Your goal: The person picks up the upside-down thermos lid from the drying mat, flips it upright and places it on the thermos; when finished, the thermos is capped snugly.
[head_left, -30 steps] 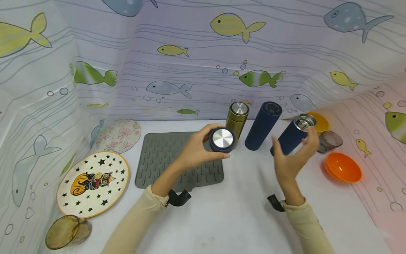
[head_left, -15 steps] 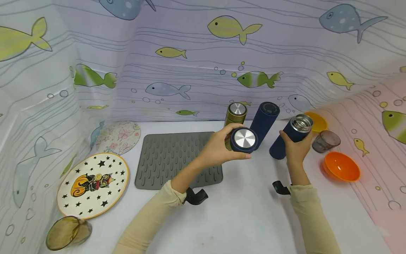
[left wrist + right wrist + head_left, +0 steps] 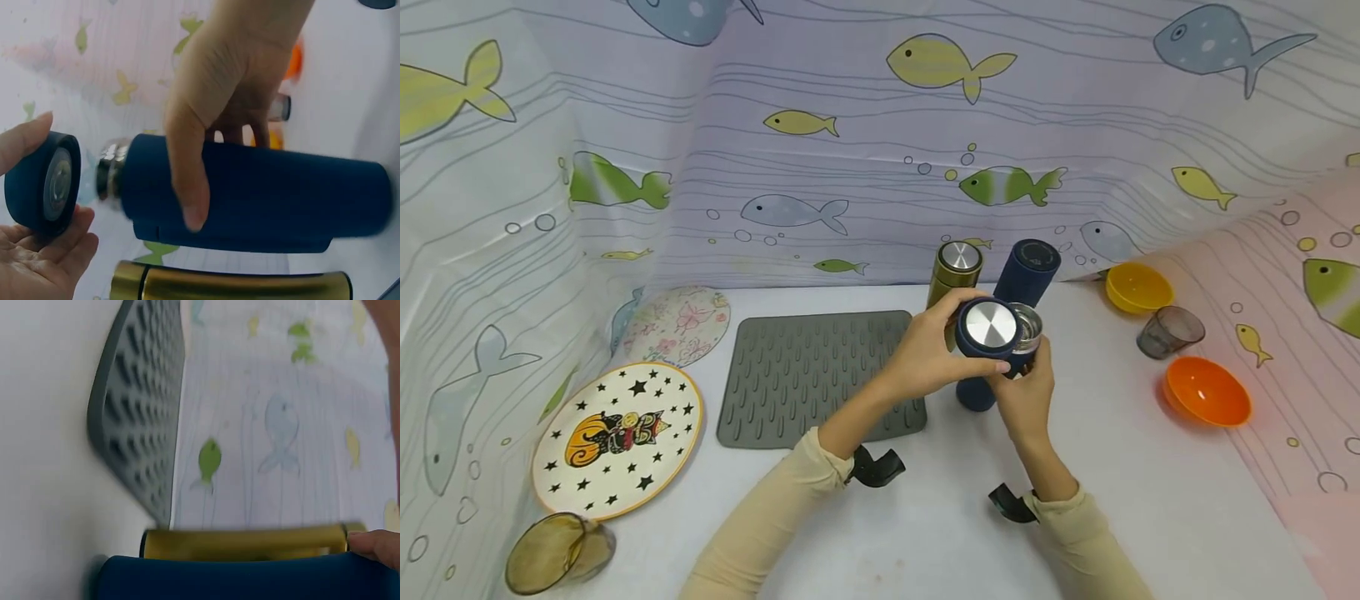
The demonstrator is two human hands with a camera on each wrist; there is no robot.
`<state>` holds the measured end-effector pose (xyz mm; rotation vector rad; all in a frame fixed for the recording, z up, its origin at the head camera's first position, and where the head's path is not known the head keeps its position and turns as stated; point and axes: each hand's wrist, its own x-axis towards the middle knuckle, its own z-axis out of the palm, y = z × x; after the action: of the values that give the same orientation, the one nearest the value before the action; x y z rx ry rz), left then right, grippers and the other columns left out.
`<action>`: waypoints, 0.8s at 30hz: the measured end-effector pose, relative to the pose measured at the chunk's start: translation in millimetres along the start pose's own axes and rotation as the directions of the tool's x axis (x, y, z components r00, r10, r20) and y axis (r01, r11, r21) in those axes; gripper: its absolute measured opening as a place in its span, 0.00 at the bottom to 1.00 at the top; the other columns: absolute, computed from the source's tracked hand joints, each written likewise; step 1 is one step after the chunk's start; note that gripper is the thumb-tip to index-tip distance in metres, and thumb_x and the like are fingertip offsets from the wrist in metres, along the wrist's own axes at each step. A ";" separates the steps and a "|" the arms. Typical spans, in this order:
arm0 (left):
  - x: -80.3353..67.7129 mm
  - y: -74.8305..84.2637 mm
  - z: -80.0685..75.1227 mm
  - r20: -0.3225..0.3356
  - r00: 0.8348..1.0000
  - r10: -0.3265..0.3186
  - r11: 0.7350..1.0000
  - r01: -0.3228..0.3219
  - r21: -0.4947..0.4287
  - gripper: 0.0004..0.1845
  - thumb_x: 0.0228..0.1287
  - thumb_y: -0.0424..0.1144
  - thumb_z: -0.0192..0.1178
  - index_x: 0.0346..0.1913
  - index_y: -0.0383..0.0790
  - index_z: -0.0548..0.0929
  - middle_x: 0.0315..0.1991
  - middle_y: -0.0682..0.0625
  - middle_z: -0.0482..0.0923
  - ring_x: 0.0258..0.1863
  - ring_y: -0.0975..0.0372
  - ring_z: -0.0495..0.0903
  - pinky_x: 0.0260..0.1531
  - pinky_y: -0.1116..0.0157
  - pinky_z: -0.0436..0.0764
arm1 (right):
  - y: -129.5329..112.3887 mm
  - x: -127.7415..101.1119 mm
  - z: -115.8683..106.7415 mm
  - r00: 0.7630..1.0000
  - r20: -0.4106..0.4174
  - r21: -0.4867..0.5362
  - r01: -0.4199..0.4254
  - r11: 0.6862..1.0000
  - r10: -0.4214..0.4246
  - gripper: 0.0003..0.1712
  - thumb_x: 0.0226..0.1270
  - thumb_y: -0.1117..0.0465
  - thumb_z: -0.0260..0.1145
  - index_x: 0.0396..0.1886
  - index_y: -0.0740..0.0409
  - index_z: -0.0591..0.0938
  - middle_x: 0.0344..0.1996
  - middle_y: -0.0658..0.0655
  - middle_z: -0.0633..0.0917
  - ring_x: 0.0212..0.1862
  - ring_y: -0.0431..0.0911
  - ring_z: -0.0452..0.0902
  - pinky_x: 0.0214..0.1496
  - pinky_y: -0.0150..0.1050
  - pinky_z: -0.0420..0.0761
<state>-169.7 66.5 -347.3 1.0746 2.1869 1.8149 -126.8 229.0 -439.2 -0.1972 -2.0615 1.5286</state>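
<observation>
Both hands converged: left hand (image 3: 928, 354) pinching navy lid (image 3: 989, 327) at 9 o'clock of open flask (image 3: 256, 194); right hand (image 3: 1026, 396) grips flask, steadying steel mouth for capping.

Left hand (image 3: 934, 354) raised with fingers curled in a grip, right hand (image 3: 1026, 400) just beside, fingers wrapped

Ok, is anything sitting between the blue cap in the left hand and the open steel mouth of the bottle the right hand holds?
Nothing visible does. The left hand holds the blue cap right beside the steel mouth of the blue bottle, which the right hand grips round its body. The left wrist view shows only a bare gap between cap and mouth.
</observation>
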 end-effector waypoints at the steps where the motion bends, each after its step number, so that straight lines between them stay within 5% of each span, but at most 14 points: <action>1: 0.5 -0.9 0.7 -0.003 1.000 0.001 1.000 -0.001 -0.003 0.40 0.50 0.34 0.77 0.67 0.38 0.69 0.61 0.46 0.76 0.60 0.59 0.77 0.62 0.69 0.75 | -1.9 -3.5 3.5 1.000 0.017 0.003 0.005 1.000 -0.005 0.38 0.56 0.69 0.75 0.65 0.68 0.68 0.58 0.63 0.77 0.58 0.45 0.74 0.56 0.31 0.75; 11: 5.2 -12.0 6.6 -0.022 0.999 -0.025 1.000 0.025 0.001 0.40 0.49 0.36 0.78 0.66 0.43 0.70 0.59 0.48 0.78 0.58 0.60 0.79 0.58 0.66 0.77 | -19.8 -20.5 20.9 0.998 0.069 0.073 -0.015 0.997 0.010 0.42 0.52 0.75 0.75 0.67 0.69 0.67 0.60 0.68 0.75 0.59 0.40 0.71 0.62 0.53 0.73; 24: 5.1 -28.8 9.1 0.002 0.999 -0.054 0.998 0.054 0.031 0.42 0.48 0.37 0.78 0.67 0.39 0.70 0.58 0.45 0.79 0.57 0.57 0.79 0.58 0.65 0.78 | -48.0 -28.3 22.0 0.998 0.064 0.041 -0.001 0.999 -0.002 0.39 0.51 0.75 0.75 0.63 0.73 0.69 0.56 0.72 0.77 0.54 0.30 0.70 0.57 0.38 0.74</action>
<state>-181.8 75.8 -373.8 1.0132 2.2266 1.7627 -104.7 182.1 -409.2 -0.1331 -2.0769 1.5950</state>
